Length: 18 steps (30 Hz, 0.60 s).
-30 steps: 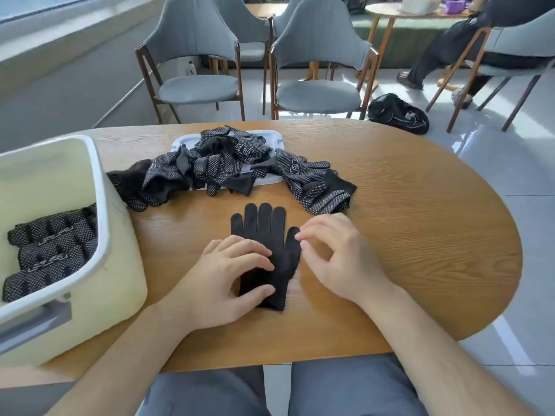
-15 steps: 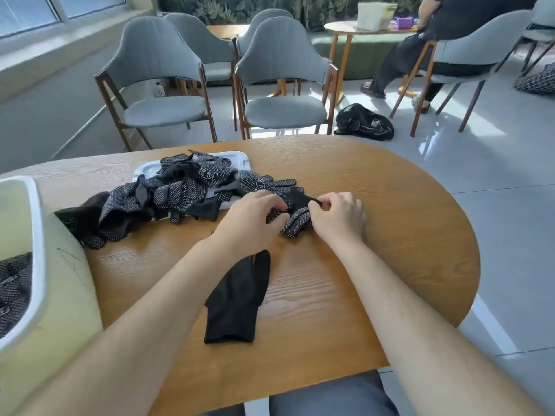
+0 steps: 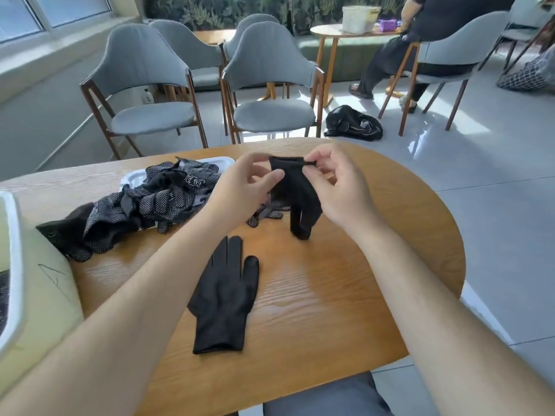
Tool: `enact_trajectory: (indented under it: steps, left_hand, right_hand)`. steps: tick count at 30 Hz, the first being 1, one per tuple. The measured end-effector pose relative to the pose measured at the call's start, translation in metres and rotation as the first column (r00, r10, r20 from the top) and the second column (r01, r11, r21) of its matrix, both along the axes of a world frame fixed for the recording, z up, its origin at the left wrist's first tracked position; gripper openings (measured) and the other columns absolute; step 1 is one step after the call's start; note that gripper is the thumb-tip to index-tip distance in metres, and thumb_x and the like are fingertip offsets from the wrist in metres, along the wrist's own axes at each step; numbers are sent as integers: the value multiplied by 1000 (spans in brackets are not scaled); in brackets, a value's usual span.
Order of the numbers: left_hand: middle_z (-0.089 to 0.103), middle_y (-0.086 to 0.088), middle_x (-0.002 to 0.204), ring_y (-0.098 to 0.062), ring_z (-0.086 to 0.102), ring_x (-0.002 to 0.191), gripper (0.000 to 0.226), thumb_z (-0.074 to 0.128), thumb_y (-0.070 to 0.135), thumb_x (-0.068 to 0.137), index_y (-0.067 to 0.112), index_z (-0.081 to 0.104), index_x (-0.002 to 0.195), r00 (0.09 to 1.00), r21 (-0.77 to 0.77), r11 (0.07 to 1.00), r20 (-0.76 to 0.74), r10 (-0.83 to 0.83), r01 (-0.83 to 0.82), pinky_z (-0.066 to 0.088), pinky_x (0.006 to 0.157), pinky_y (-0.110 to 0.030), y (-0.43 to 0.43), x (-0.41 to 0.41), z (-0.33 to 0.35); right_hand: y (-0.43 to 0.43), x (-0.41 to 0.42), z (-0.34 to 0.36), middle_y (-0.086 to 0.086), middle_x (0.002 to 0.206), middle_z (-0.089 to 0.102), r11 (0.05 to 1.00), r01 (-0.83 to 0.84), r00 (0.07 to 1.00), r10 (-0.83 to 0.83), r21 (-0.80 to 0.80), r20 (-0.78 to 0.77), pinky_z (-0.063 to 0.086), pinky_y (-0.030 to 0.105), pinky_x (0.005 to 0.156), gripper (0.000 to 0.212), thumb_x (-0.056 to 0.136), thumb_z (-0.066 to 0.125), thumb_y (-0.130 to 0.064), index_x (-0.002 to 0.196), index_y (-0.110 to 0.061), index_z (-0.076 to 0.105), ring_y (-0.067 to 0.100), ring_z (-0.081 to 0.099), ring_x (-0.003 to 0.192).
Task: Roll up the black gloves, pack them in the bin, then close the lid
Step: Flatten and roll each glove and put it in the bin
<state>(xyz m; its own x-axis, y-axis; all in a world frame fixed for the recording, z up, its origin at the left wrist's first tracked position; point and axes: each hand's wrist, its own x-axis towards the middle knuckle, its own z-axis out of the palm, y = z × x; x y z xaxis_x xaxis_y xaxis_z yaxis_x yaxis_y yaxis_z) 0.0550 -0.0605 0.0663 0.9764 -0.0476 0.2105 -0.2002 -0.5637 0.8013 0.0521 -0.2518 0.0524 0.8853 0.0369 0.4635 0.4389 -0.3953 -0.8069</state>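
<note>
The right hand [image 3: 339,187] pinches the cuff edge of a black glove [image 3: 297,193] between thumb and forefinger. The left hand [image 3: 243,187] grips the same glove at its left edge with curled fingers. The glove hangs between both hands, cuff up, with its fingers dangling just above the surface [image 3: 360,280].

Nearer the person, between the forearms, a second black glove [image 3: 225,298] lies flat on the wood, fingers pointing away and cuff toward the body.

To the left of the hands sits a loose pile of dotted gloves [image 3: 150,205]. Its far part rests on a flat white lid [image 3: 220,161] and its near part spills onto the wood.

At the left edge stands the pale yellow bin [image 3: 39,295] with a white rim. It is open, and a sliver of dotted fabric shows inside.

Beyond the surface are grey chairs [image 3: 270,85], a black bag [image 3: 353,124] on the floor, and a seated person [image 3: 444,22] at another table.
</note>
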Motion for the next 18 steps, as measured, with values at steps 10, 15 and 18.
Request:
enact_trajectory:
  steps: [10,15,18]
  left_hand:
    - [53,12,68,-3,48,64,21,68,31,96,20,61,80,984,-183,981,178,-30,63,42,62,-13,10,-32,35]
    - [63,20,64,5,56,58,17,70,25,95,29,63,80,985,-248,968,174,13,31,44,59,-10,28,-56,34]
    - [62,20,62,6,54,56,18,72,26,94,32,62,80,987,-216,974,124,100,-72,41,57,-8,44,-66,15]
  right_hand:
    - [-2,-20,54,-8,101,77,989,-143,989,144,28,-41,59,33,89,18,97,70,-19,115,-18,74,6,71,97]
    - [13,-26,53,-2,91,76,936,-279,915,327,215,-238,49,19,55,22,96,72,-15,117,-12,71,1,61,55]
    - [25,-25,30,-11,66,67,947,-307,867,320,96,-381,42,21,53,5,95,74,-21,99,-18,74,8,46,46]
